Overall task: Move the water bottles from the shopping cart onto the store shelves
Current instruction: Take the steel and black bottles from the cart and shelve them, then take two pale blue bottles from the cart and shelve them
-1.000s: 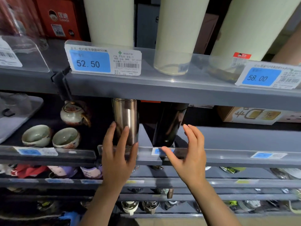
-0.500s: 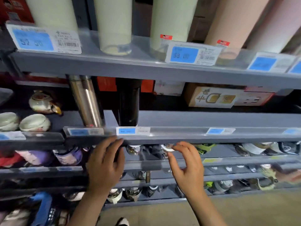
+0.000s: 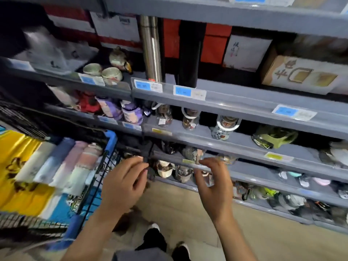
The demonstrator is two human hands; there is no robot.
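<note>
Head view looks down past two bare hands held in front of grey store shelves (image 3: 244, 110). The left hand (image 3: 123, 185) hangs with its fingers loosely curled and holds nothing; the right hand (image 3: 214, 185) is likewise empty, fingers relaxed and slightly bent, apart from the left and touching no shelf.

To the left stands the shopping cart (image 3: 111, 142), blue-rimmed with dark wire sides. Lying in it side by side are several pastel water bottles (image 3: 62, 166), blurred by motion, beside something yellow (image 3: 17, 161) at the far left.

On an upper shelf stand a tall steel flask (image 3: 151, 49) and, just to its right, a black flask (image 3: 189, 55), each behind a blue price tag (image 3: 181, 91). To their left sit two small ceramic cups (image 3: 102, 71) with a teapot behind. Lower shelves carry smaller bottles and jars, too blurred to name.

As a judgement, the person is between placements: both hands are free and bottles remain in the cart. The next move calls for reaching left into the cart, closing a hand round one bottle near its middle, lifting it clear of the wire rim, then standing it upright in an open stretch of shelf without knocking the flasks already there.
</note>
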